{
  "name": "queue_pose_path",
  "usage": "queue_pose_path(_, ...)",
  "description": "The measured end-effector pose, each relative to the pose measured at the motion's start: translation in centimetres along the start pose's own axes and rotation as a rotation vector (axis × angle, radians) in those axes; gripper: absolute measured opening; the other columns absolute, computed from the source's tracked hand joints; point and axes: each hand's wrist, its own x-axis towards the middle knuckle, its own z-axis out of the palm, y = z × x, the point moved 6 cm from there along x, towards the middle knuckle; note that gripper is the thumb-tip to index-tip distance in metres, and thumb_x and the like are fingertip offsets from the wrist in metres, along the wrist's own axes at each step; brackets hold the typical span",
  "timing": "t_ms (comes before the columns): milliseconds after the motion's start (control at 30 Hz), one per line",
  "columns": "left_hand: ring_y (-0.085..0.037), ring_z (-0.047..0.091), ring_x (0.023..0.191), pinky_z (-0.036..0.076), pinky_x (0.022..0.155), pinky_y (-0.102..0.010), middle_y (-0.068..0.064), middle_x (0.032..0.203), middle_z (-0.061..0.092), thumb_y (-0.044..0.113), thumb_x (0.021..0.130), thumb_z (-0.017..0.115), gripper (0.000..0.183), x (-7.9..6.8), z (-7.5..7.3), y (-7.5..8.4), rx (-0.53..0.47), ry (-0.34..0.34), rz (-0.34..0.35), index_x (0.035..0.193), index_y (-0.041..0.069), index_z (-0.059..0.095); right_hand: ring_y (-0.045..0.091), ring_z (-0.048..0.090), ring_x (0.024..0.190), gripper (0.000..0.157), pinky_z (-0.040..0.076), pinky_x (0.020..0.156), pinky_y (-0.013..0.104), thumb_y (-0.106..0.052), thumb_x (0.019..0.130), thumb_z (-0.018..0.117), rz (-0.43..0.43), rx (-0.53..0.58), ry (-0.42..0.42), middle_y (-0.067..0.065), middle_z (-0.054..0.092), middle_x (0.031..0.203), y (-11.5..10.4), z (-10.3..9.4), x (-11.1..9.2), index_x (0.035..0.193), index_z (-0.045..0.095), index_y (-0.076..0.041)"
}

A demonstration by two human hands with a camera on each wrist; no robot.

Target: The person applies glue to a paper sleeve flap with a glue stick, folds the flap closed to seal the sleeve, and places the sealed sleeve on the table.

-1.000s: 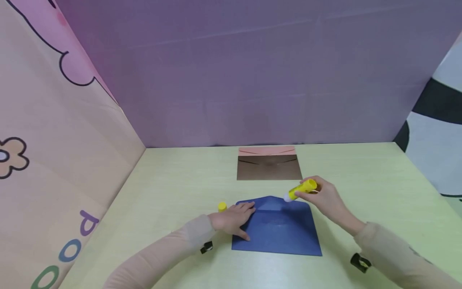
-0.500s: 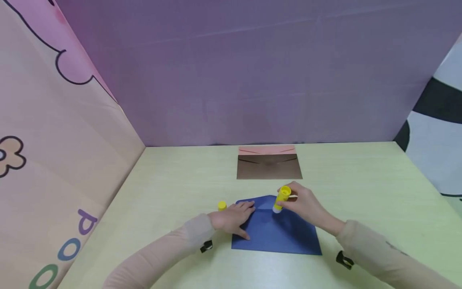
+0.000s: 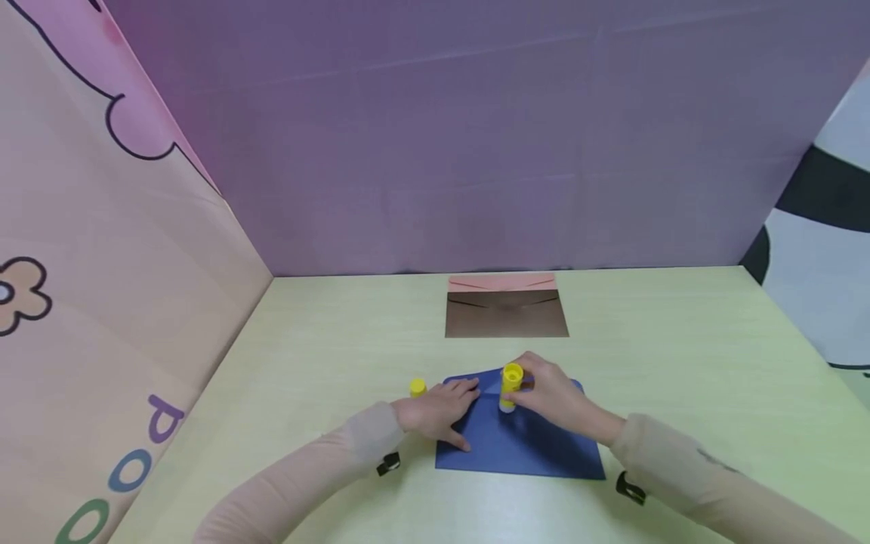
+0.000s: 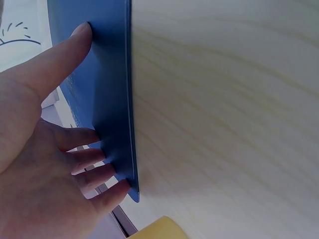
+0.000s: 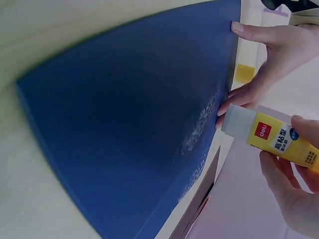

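Note:
A blue envelope (image 3: 544, 453) lies on the table with its flap unfolded away from the person. My left hand (image 3: 440, 414) rests on its left side, fingers spread and fairly straight, as the left wrist view shows too. My right hand (image 3: 553, 397) pinches a yellow glue stick (image 5: 284, 139) between thumb and fingers, its white end pointing down close over the envelope. Whitish glue smears (image 5: 199, 127) show on the blue paper in the right wrist view. The yellow cap (image 3: 418, 387) stands on the table just beyond the left wrist.
Farther back on the table (image 3: 326, 340) lie a brown envelope (image 3: 506, 321) and a pink envelope (image 3: 503, 282) partly under it. A purple wall (image 3: 435, 151) rises behind the table, with printed panels at the left and right.
My right hand has carried the glue stick leftward and toward the person, from the flap's right side to near the envelope's middle, tipping it more upright. The left hand stays in place.

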Motion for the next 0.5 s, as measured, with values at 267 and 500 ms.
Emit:
queue_pose_path(267,-0.019,0.017,0.133,0.021,0.106,-0.036,-0.005,0.147,0.015,0.055,0.076,0.057,0.086,0.1,0.1,-0.1,-0.003,-0.001,0.006,0.140,0.009,0.023,0.015,0.057,0.081,0.024,0.050,0.071,0.023,-0.008,0.074,0.070,0.041,0.005,-0.068,0.001,0.054,0.087,-0.3,1.1,0.5,0.093,0.057,-0.002)
queue_pose_path(500,-0.019,0.016,0.133,0.022,0.106,-0.035,-0.006,0.147,0.015,0.055,0.077,0.055,0.085,-0.1,-0.1,0.1,0.000,-0.001,0.022,0.140,0.009,0.022,0.016,0.058,0.080,0.024,0.051,0.069,0.024,-0.007,0.074,0.069,0.031,-0.037,-0.102,0.000,0.056,0.085,-0.1,2.0,0.6,0.094,0.057,-0.002)
